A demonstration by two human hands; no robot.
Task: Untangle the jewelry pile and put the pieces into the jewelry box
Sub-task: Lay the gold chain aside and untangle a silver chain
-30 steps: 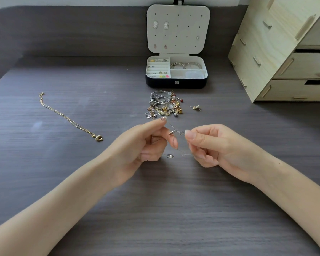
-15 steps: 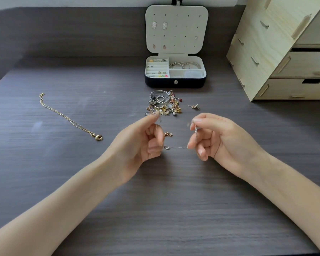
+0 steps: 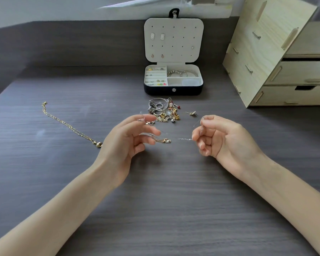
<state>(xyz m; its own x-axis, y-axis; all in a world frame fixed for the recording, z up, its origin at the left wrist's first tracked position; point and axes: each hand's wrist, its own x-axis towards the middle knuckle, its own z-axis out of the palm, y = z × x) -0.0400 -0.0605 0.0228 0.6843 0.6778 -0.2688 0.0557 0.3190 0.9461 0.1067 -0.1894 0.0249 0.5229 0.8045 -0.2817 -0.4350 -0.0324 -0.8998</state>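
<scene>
Spreading hands: the left hand (image 3: 129, 139) and right hand (image 3: 220, 137) stand farther apart than a second ago, when their fingertips nearly met.
Left hand grip: thumb and forefinger pinch the silver chain (image 3: 184, 139); the other fingers are loosely fanned.
Right hand grip: thumb and forefinger pinch the same chain; the remaining fingers curl towards the palm.
Silver chain: hair-thin and bright, now drawn out between both hands. Judged nearly free of the tangle.
Rose-gold piece (image 3: 163, 140): short links with an oval clasp, just off the left fingertips. Whether it is caught on the chain cannot be told.
Jewelry pile (image 3: 163, 111): just beyond the left fingertips; silver hoops, gold charms, red beads, still knotted.
Jewelry box (image 3: 174, 90): beyond the pile, well ahead of both hands; dark shell, pale lining, lid upright.
Gold chain (image 3: 70, 126): well outside the left hand, laid out straight.
</scene>
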